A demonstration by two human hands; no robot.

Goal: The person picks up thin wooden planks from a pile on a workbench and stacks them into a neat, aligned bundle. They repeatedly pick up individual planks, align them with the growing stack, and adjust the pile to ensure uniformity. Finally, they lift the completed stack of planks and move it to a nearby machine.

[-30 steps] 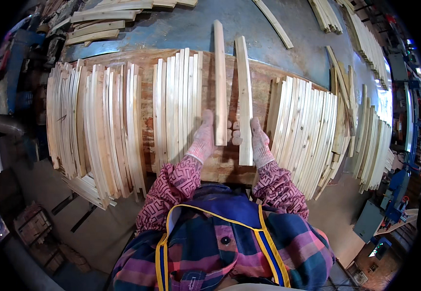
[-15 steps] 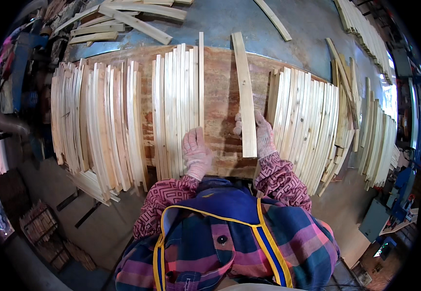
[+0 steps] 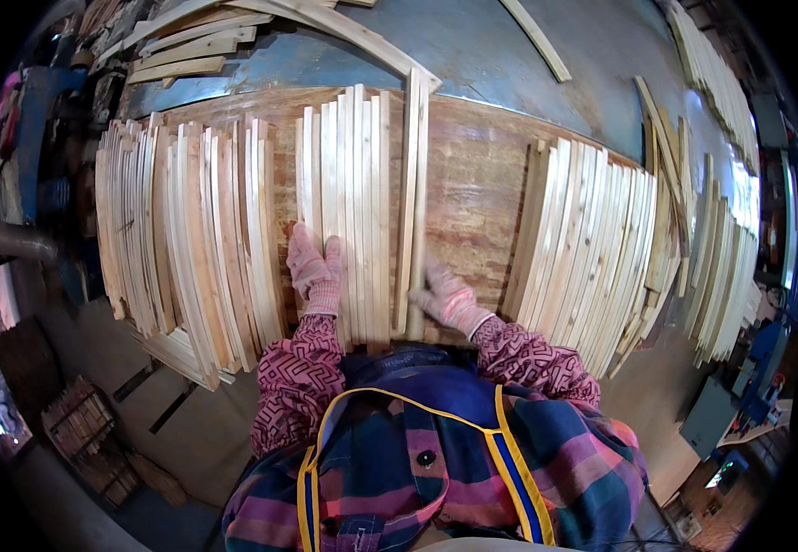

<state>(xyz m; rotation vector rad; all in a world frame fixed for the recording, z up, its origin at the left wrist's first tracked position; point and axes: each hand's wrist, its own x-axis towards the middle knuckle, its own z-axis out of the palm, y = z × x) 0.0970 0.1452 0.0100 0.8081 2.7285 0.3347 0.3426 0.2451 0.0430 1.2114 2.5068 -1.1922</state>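
Note:
Pale wooden strips stand side by side on a worn brown board (image 3: 477,184). At the left edge of the middle row of strips (image 3: 353,202) is my left hand (image 3: 314,267) in a pinkish knit glove, its fingers along the outer strip and its thumb over the tops. To the right of that row, with a narrow gap, stands a separate wooden strip (image 3: 411,193). My right hand (image 3: 451,299), also gloved and slightly blurred, is against the near part of this strip from the right. Its fingers look spread, not wrapped round the wood.
More rows of strips stand at the left (image 3: 196,230) and right (image 3: 583,248). Loose strips (image 3: 196,55) lie piled on a blue-grey surface (image 3: 472,64) at the back. Further strips (image 3: 725,267) stand at far right, near a grey-green box (image 3: 711,414).
The strip from my right hand has moved left, beside the middle row. My left hand has gone from that row's right side to its left. A long back strip now reaches further right.

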